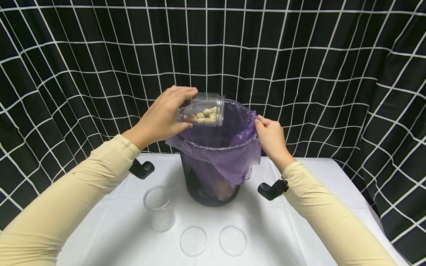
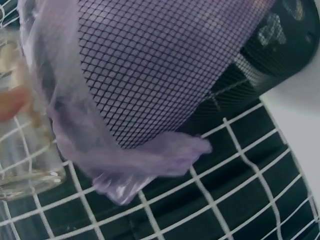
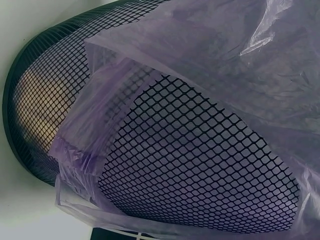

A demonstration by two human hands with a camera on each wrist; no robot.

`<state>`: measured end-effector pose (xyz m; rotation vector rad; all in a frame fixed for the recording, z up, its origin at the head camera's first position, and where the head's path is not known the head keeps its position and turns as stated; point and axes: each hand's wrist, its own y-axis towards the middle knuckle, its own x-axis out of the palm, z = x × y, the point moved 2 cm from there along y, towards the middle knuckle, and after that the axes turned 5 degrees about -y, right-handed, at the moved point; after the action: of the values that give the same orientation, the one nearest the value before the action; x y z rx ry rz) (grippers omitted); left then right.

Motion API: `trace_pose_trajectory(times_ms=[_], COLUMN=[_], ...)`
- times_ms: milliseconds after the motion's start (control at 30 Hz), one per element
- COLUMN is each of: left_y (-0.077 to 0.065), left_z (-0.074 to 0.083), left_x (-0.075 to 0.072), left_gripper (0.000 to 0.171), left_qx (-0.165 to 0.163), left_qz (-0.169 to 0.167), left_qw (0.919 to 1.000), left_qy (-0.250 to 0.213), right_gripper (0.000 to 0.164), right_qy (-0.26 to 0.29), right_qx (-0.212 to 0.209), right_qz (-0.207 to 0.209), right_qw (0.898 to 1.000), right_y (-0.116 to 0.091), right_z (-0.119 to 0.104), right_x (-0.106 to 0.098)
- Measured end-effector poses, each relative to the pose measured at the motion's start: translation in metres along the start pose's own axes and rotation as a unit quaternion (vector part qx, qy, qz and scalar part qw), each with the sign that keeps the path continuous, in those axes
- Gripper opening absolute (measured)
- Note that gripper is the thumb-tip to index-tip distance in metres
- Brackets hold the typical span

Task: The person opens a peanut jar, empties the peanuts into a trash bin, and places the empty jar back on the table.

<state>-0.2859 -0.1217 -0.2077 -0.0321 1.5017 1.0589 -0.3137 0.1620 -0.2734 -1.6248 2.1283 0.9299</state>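
Note:
My left hand (image 1: 161, 112) grips a clear plastic jar (image 1: 203, 99) lying on its side, its mouth facing right above the bin's opening. Unshelled peanuts (image 1: 207, 115) rest along the jar's lower wall. Below stands a black mesh trash bin (image 1: 203, 184), lined with a purple trash bag (image 1: 233, 164) folded over the rim. At the rim's right side, my right hand (image 1: 272, 137) pinches the bag's edge. The left wrist view catches a fingertip (image 2: 14, 102) against the jar (image 2: 32, 182). In the right wrist view the bag (image 3: 210, 55) drapes over the mesh; the right hand is out of sight there.
A second clear jar (image 1: 163, 220) stands upright, left of the bin. Two round transparent lids (image 1: 193, 241) lie flat in front of it on the white tabletop (image 1: 123, 229). Black cloth with a white grid (image 1: 213, 59) hangs behind and at both sides.

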Motion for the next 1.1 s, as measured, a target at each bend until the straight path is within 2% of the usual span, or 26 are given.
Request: trace_pose_trajectory(times_ms=[167,300,367,533,700,767,900,1033,1100], left_y=[-0.0019,-0.0006,-0.0004,-0.0027,-0.0007,-0.0004,-0.0009,-0.0014,-0.0011], left_z=[-0.0009,0.0004,0.0014,0.0019,0.0021,0.0026,0.0043,0.0048,0.0052], left_x=[0.0047,0.001,0.0,0.0029,-0.0002,-0.0002,0.003,0.0027,0.0031], left_gripper=[0.072,0.073,0.074,0.074,0.075,0.075,0.075,0.076,0.075], left_qx=[-0.009,-0.002,0.001,-0.006,0.008,0.009,0.0,0.013,0.019], left_qz=[-0.033,0.0,0.002,-0.033,0.021,0.018,-0.024,0.017,0.025], left_qw=[0.9994,1.0,1.0,0.9994,0.9997,0.9997,0.9996,0.9995,0.9991], left_qy=[-0.003,0.002,0.003,0.003,0.013,0.015,0.013,0.024,0.028], right_gripper=[0.044,0.044,0.044,0.043,0.043,0.043,0.043,0.044,0.044], right_qy=[0.003,0.005,0.003,-0.001,-0.001,-0.001,0.0,0.0,-0.001], right_qx=[-0.003,-0.008,-0.011,-0.011,-0.013,-0.011,-0.004,-0.004,-0.004], right_qz=[0.001,0.005,0.005,0.005,0.007,0.005,0.003,0.004,0.004], right_qw=[1.0,1.0,1.0,1.0,1.0,1.0,1.0,1.0,1.0], right_y=[0.0004,0.0007,0.0006,0.0006,0.0001,-0.0005,-0.0017,-0.0015,-0.0015], right_z=[0.002,0.0022,0.002,0.0021,0.0016,0.0014,0.0014,0.0007,0.0005], right_x=[0.0016,0.0017,0.0013,0.0001,-0.0016,-0.0018,-0.0019,-0.0019,-0.0018])
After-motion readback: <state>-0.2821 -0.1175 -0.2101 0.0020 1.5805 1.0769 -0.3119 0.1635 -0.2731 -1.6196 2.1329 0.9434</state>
